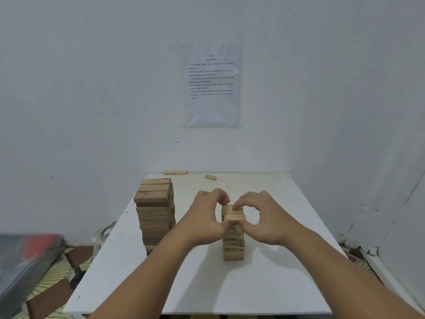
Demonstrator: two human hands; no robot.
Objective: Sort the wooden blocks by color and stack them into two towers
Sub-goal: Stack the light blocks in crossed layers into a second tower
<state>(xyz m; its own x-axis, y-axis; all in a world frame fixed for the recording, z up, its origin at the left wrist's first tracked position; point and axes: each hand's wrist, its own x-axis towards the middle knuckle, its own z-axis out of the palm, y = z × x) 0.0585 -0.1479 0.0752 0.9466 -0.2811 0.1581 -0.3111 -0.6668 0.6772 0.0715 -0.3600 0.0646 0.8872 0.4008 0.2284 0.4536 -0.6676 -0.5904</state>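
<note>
Pale wood tower (233, 247): both hands pinch its top.
Left hand (205, 215): gripping.
Right hand (264, 217): gripping.
Dark tower (155, 215): apart, left.

Two bare forearms, entering from the lower edge and uncovered along all the length in view. No sleeve, cuff or glove. Wrists plain: no watch, strap or bracelet. Left hand (208, 217) and right hand (264, 218) both bare, slim, with smooth backs and knuckles lightly marked. Fingers (239, 204) slender, free of rings on every part that shows. Nails mostly turned away or blurred, too small to tell length or polish. No marks, plasters or tattoos to be made out on either arm. Upper arms, elbows and clothing beyond the frame's lower edge.
</note>
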